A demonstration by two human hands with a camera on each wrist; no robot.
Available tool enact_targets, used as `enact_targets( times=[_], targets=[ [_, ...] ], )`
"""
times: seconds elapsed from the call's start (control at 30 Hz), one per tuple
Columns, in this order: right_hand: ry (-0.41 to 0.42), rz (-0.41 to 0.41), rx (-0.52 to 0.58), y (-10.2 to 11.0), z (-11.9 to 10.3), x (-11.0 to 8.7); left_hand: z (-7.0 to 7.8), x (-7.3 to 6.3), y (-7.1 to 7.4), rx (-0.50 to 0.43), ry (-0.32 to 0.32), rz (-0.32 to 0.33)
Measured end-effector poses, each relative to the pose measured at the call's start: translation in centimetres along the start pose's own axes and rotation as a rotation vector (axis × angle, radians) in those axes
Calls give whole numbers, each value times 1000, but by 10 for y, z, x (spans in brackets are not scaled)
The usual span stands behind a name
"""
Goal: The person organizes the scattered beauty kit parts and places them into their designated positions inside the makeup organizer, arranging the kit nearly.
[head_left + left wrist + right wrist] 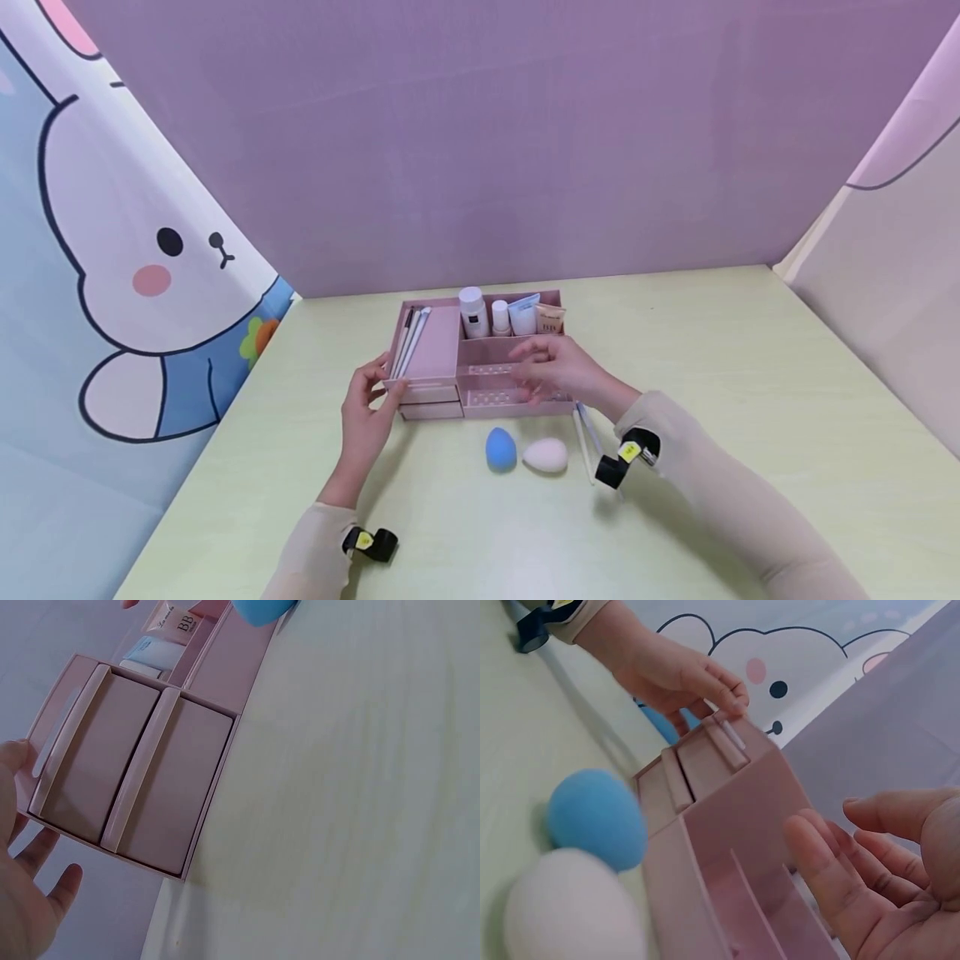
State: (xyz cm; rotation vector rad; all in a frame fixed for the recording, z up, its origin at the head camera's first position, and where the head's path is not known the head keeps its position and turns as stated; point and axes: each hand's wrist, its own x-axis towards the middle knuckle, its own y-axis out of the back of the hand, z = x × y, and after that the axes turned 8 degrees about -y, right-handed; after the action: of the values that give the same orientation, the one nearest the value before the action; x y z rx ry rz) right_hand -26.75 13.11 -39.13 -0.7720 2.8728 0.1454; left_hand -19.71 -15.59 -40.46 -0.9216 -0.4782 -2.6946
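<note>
A pink desktop organizer [442,346] with two drawers [142,765] stands on the table. My left hand [366,421] holds its front left corner, thumb on the top edge and fingers at the side. My right hand [558,367] hovers over the lower front compartments, fingers loosely bent, nothing between them. Several makeup brushes [412,343] lie on the organizer's top left. In its back row stand a white bottle [473,315], a smaller white-capped bottle [500,317], a light blue tube [524,317] and a beige BB tube [551,319].
In front of the organizer lie a blue makeup sponge [501,450] and a pale pink makeup sponge [546,455]. Thin brushes [582,446] rest on the table to their right, partly behind the right wrist. A purple backdrop [480,167] rises behind the table [697,350].
</note>
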Motion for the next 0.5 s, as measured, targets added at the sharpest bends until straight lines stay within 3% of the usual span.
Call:
enact_targets(
  times=[0.5],
  targets=[
    [-45,-38,-77,24,34,-39,-1,0,1,2,-18,-4]
  ],
)
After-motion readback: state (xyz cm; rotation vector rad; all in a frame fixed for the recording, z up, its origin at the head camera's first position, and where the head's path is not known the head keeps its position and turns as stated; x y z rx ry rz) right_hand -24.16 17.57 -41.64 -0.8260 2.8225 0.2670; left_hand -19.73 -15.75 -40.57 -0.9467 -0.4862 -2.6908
